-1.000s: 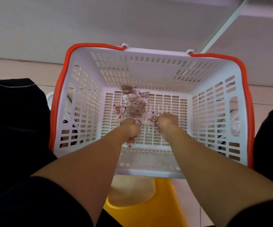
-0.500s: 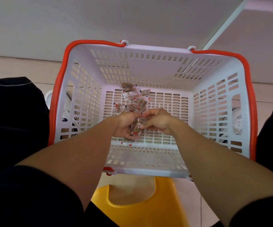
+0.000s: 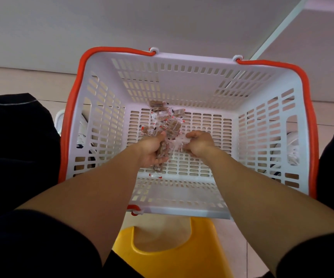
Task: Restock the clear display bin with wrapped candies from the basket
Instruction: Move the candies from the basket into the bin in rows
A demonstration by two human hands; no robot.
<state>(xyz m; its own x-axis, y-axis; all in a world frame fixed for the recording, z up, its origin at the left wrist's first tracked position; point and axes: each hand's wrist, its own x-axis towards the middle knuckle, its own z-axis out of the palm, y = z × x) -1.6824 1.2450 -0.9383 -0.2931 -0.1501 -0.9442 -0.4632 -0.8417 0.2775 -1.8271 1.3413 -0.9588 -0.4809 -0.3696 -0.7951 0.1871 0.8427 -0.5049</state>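
A white slotted basket (image 3: 266, 141) with orange handles sits in front of me. Several wrapped brown candies (image 3: 167, 120) lie piled on its floor toward the back left. Both my hands are inside the basket. My left hand (image 3: 152, 149) is palm up and holds a bunch of wrapped candies, with one candy (image 3: 157, 169) hanging below it. My right hand (image 3: 198, 143) is curled beside it, fingers pinching clear wrappers just right of the left hand's bunch. The clear display bin is not in view.
A yellow plastic stool (image 3: 174, 251) stands under the basket's near edge. My dark-clothed legs (image 3: 15, 149) flank the basket on both sides. A white cabinet face (image 3: 122, 27) rises behind the basket, above a pale tiled floor (image 3: 21, 81).
Both hands have drawn back from the pile toward the near side. The left hand has turned palm up with candies gathered in it, and the right hand has come in beside it.
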